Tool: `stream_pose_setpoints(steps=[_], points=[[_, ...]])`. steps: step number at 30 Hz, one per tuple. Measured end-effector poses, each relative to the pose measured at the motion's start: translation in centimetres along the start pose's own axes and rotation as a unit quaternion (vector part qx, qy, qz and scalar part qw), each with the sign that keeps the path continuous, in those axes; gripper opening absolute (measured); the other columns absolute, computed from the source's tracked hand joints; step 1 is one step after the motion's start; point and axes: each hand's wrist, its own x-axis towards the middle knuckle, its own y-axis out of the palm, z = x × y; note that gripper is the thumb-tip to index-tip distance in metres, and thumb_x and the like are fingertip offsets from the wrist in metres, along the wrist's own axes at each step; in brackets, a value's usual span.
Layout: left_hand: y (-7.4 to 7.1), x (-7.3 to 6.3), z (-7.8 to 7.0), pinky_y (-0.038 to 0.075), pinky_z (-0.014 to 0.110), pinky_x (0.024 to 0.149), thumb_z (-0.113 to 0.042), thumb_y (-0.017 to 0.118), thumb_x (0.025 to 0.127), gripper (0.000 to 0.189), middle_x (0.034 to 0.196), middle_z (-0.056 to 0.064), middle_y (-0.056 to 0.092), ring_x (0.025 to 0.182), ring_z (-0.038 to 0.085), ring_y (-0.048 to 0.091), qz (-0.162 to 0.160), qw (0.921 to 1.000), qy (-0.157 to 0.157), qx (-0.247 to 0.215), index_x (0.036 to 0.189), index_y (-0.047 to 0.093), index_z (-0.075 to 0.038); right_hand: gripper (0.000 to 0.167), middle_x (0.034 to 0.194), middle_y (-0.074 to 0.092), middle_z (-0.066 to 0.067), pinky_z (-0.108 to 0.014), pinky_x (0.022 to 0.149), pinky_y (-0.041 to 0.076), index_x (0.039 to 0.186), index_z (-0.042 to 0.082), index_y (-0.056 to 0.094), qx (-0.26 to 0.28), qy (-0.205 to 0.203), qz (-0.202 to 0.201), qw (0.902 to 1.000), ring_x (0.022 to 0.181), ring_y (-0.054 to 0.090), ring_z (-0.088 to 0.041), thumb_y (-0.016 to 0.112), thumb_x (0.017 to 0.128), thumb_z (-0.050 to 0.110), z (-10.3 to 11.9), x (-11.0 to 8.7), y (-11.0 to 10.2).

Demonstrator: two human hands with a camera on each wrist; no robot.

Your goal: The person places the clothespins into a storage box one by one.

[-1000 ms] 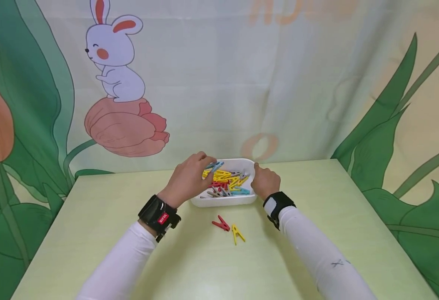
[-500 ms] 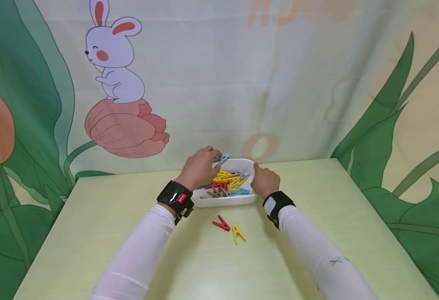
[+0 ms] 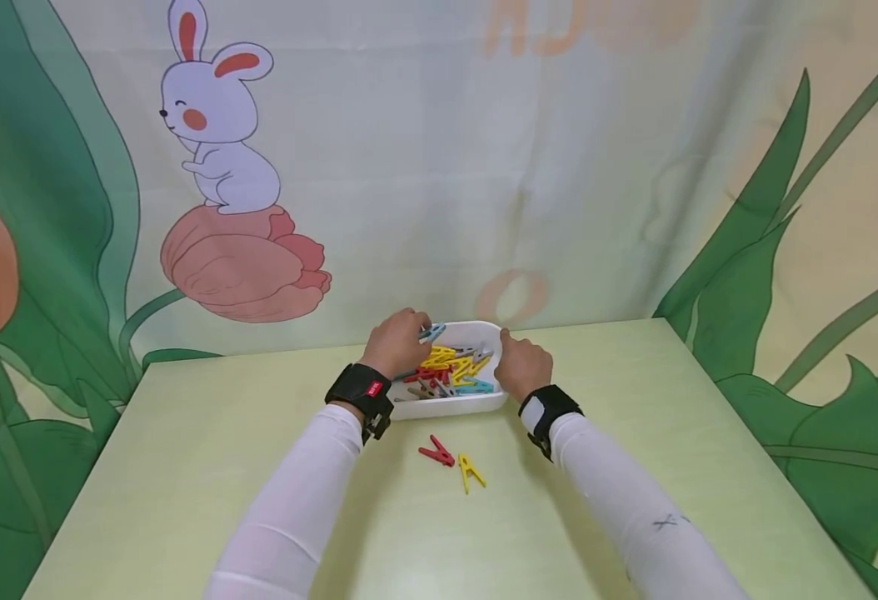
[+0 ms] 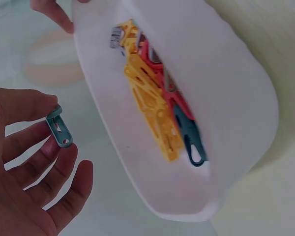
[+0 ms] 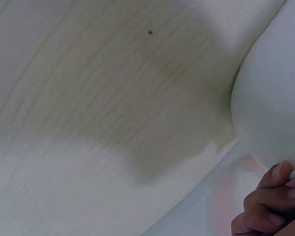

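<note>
Above the left part of a white plastic basin (image 3: 450,407), my left hand (image 3: 396,343) pinches a blue clothespin (image 3: 432,332) between thumb and index finger. In the left wrist view the same clothespin (image 4: 60,129) shows, with the other fingers spread apart. My right hand (image 3: 525,367) grips the basin's right rim, and the right wrist view has its curled fingers (image 5: 266,202) at the basin wall. Inside the basin lie yellow clothespins (image 3: 446,360), red clothespins (image 3: 426,375), grey clothespins (image 3: 433,387) and light-blue clothespins (image 3: 475,386).
A red clothespin (image 3: 437,452) and a yellow clothespin (image 3: 471,472) lie on the pale table (image 3: 207,467) in front of the basin. Right behind the table's back edge hangs a printed curtain (image 3: 394,167) with a rabbit and leaves.
Carrying the blue clothespin, my left hand has shifted right, rising and then lowering slightly over the basin. My right hand keeps its grip on the rim. The head view has tilted a little.
</note>
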Motion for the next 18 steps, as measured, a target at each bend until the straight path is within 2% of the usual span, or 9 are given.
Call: stream_pose_setpoints(steps=[6,9,11,13,15,18], points=[[1.3,0.3,1.6,0.051,0.042,0.087,-0.019,0.068,0.089,0.036,0.111,0.011,0.063,0.094,0.025,0.058,0.007,0.9998,-0.015,-0.006,0.123,0.066,-0.006,0.061,0.092,0.072,-0.016,-0.038,0.054,0.047,0.144,0.013,0.05,-0.007,0.0,-0.004,1.0,0.062,0.06,-0.027,0.068,0.087,0.02,0.2,0.0,0.4],[1.7,0.4,2.0,0.049,0.047,0.095,-0.028,0.069,0.089,0.051,0.126,0.013,0.06,0.111,0.03,0.058,0.024,0.9994,-0.025,-0.009,0.134,0.058,-0.008,0.062,0.092,0.072,-0.015,-0.038,0.054,0.046,0.145,0.013,0.049,-0.005,0.0,-0.003,1.0,0.062,0.06,-0.026,0.068,0.086,0.021,0.2,0.1,0.5],[1.8,0.3,2.1,0.042,0.053,0.105,-0.039,0.069,0.088,0.066,0.14,0.015,0.052,0.127,0.034,0.05,0.041,0.9987,-0.03,-0.006,0.144,0.048,-0.01,0.063,0.094,0.073,-0.015,-0.039,0.055,0.048,0.145,0.013,0.049,-0.002,0.001,-0.001,1.0,0.063,0.061,-0.027,0.069,0.086,0.021,0.1,0.2,0.4],[1.9,0.3,2.2,0.03,0.059,0.113,-0.051,0.067,0.087,0.081,0.154,0.015,0.039,0.142,0.037,0.036,0.06,0.9976,-0.033,0.004,0.152,0.036,-0.014,0.063,0.095,0.073,-0.016,-0.039,0.056,0.049,0.145,0.013,0.048,-0.002,0.002,0.0,1.0,0.065,0.062,-0.027,0.069,0.086,0.022,0.1,0.2,0.4],[2.0,0.2,2.2,0.02,0.063,0.116,-0.058,0.064,0.086,0.09,0.16,0.015,0.028,0.148,0.04,0.022,0.072,0.9968,-0.032,0.009,0.156,0.028,-0.016,0.063,0.096,0.073,-0.016,-0.04,0.057,0.049,0.145,0.013,0.048,-0.003,0.002,0.0,1.0,0.066,0.062,-0.028,0.069,0.087,0.022,0.1,0.2,0.3],[2.0,0.1,2.2,0.012,0.065,0.117,-0.063,0.06,0.086,0.093,0.164,0.013,0.019,0.152,0.041,0.012,0.079,0.9964,-0.027,0.015,0.158,0.022,-0.018,0.062,0.094,0.073,-0.016,-0.04,0.056,0.049,0.145,0.013,0.049,-0.005,0.001,-0.003,1.0,0.064,0.062,-0.028,0.068,0.087,0.021,0.1,0.1,0.2]])
